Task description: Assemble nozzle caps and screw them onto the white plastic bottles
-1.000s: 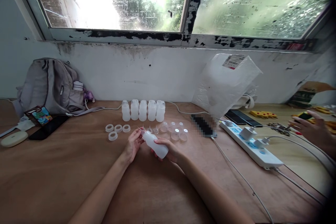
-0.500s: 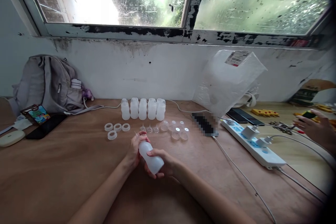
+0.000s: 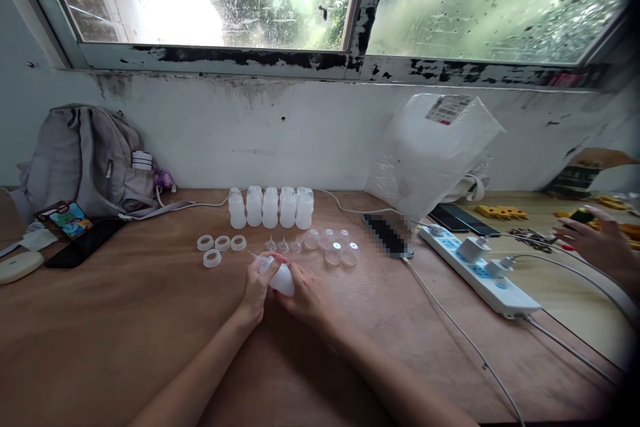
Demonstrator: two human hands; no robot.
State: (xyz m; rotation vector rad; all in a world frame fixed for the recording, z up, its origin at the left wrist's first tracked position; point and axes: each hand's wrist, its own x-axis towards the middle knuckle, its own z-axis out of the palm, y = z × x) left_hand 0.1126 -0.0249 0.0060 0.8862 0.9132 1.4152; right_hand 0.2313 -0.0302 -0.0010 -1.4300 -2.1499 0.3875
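A frosted white baby bottle (image 3: 283, 280) is between my two hands just above the table, tilted with its top end toward the upper left. My left hand (image 3: 256, 287) is closed around that top end, where a clear pointed nipple (image 3: 254, 255) sticks out past the fingers. My right hand (image 3: 307, 297) wraps the bottle's body, its fingers partly hidden behind it. Beyond my hands lie several clear nipples (image 3: 283, 246) in a row. White collar rings (image 3: 212, 258) rest to the left, and clear domed caps (image 3: 333, 254) to the right.
Several capped bottles (image 3: 270, 207) stand along the wall. At the right are a phone (image 3: 387, 235) on a cable, a power strip (image 3: 480, 270) and a plastic bag (image 3: 430, 147). A grey backpack (image 3: 83, 160) sits at the left. Another person's hand (image 3: 597, 240) holds something small at the far right.
The bottle has been drawn up and turned so its base faces less toward me. My right hand has shifted from under its base to its side, and my left fingers have closed over the top.
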